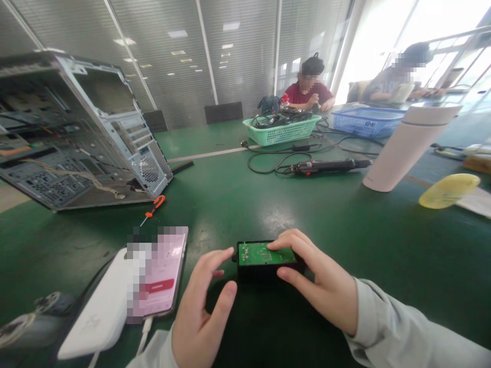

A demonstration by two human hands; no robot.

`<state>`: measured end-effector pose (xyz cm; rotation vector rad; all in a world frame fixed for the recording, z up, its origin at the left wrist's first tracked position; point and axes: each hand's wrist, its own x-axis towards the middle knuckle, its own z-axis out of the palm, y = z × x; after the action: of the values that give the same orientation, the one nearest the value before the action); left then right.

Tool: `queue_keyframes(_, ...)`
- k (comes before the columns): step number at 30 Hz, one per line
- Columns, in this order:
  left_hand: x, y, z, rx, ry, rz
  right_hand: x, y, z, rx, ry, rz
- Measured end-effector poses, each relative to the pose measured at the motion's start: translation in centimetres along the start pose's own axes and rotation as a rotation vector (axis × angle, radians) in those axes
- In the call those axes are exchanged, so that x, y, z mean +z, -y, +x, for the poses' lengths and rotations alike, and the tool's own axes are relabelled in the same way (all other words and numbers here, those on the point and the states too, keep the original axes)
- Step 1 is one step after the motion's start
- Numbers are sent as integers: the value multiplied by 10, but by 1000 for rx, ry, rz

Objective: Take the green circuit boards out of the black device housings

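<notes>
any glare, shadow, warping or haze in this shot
Head view: windows at upper right blown out; head view: green tabletop has pale sheen beyond the circuit board, dark shade on its near side; head view: computer case and tumbler lean outward, probably lens distortion; head view: far-right person looks hazy.

Single view, head-worn cam. Looks from above and from the near side of the green circuit board (255, 253), facing forward, tilted down. Board close, a bit below mid-frame; left hand (203, 296) to its left, right hand (320, 276) at its right end, both close to lens. Wide field: takes in computer case (148, 166) beyond board to left, tumbler (404, 148) beyond to right, glass wall (176, 51) far behind board.
</notes>
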<state>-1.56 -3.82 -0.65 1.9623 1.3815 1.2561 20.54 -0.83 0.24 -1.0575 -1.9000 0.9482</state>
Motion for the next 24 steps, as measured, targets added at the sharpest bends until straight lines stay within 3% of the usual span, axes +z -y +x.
queue_keyframes(3,-1,-2,3,30,3,63,-4,5,-1,-238,-10,-270)
queue_keyframes(9,0,-3,6,34,-9,71,-7,7,0,-417,-18,-489)
queue_keyframes(15,0,-1,7,78,-7,62,-8,9,-1,-467,2,-579)
queue_keyframes(24,-2,-2,5,187,22,208,-6,7,-3,-392,-8,-522)
